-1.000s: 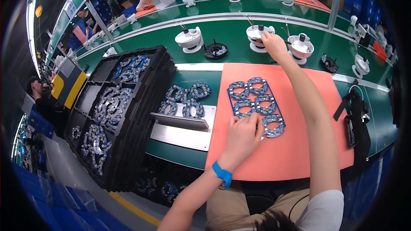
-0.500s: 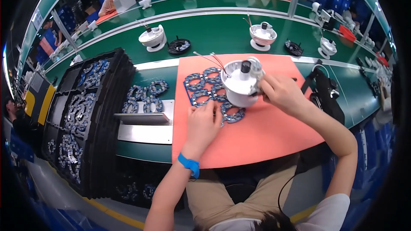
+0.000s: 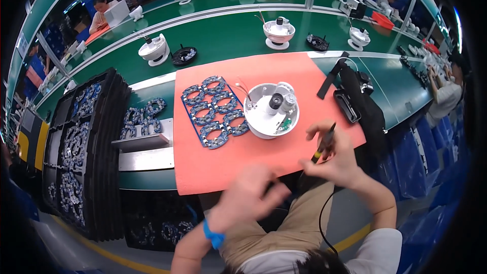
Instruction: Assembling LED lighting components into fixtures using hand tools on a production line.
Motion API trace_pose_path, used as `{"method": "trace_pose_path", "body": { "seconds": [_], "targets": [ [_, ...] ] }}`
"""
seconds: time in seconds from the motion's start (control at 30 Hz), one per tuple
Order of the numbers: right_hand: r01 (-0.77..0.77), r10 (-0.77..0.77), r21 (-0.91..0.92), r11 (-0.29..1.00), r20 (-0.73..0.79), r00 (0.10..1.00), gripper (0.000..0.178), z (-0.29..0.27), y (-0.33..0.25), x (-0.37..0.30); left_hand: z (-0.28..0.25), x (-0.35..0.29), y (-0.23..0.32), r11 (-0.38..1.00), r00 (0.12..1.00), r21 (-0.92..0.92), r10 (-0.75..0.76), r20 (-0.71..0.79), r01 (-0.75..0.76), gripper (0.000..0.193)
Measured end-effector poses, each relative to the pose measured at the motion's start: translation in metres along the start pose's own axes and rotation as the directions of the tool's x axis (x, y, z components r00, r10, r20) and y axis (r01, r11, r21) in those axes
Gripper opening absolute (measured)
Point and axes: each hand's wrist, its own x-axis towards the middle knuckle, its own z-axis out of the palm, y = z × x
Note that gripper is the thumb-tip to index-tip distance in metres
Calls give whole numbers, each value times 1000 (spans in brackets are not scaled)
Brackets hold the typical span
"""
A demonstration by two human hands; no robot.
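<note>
A white round housing [image 3: 253, 128] sits on the pink mat [image 3: 243, 165], its open top showing a black cylinder, a clear-grey part and a bit of green board. Thin red and white wires stick out at its left. Beside it lies a panel of joined blue ring-shaped circuit boards [image 3: 204, 113]. My right hand [image 3: 337, 160] is closed around a slim black pen-shaped tool [image 3: 322, 144] with a yellow band, to the right of and nearer than the housing. Over the mat's front edge, my left hand [image 3: 251, 195] is motion-blurred, thumb and fingers apart, seemingly holding nothing.
Stacked black trays [image 3: 83, 147] of ring boards stand at left, beside a metal bracket [image 3: 144, 144] with loose boards. A black strap-like bundle [image 3: 355, 94] lies right. Across the green bench stand white housings [image 3: 278, 33] and black round parts [image 3: 317, 42]. Other people work farther off.
My right hand has let go of the housing and now holds the pen-shaped tool. My left hand has drawn back from the boards toward my lap. The whole view has shifted.
</note>
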Motion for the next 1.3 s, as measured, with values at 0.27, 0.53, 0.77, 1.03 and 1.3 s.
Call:
{"method": "trace_pose_path", "body": {
  "seconds": [0.27, 0.53, 0.77, 1.03, 1.3],
  "targets": [
    [-206, 72, 661, 722, 224, 972, 54, 20, 19, -48, 52, -47, 27, 878, 910, -370, -152, 386, 304, 34],
    [-429, -99, 888, 166, 448, 889, 80, 52, 29, -75, 27, -60, 22, 41, 882, -884, -99, 460, 466, 37],
    [-590, -268, 751, -296, 528, 806, 48, 97, 25, -52, 30, -63, 27, 218, 854, -871, -402, 331, 440, 46],
    [-684, -186, 640, -350, 669, 720, 41, 117, -2, 4, 12, -83, 4, 898, 712, -305, -437, -550, 315, 42],
    [-555, -111, 653, -515, 592, 798, 38, 121, -3, 31, 3, -57, -54, 720, 818, 530, -90, -568, 448, 21]
  ]
}}
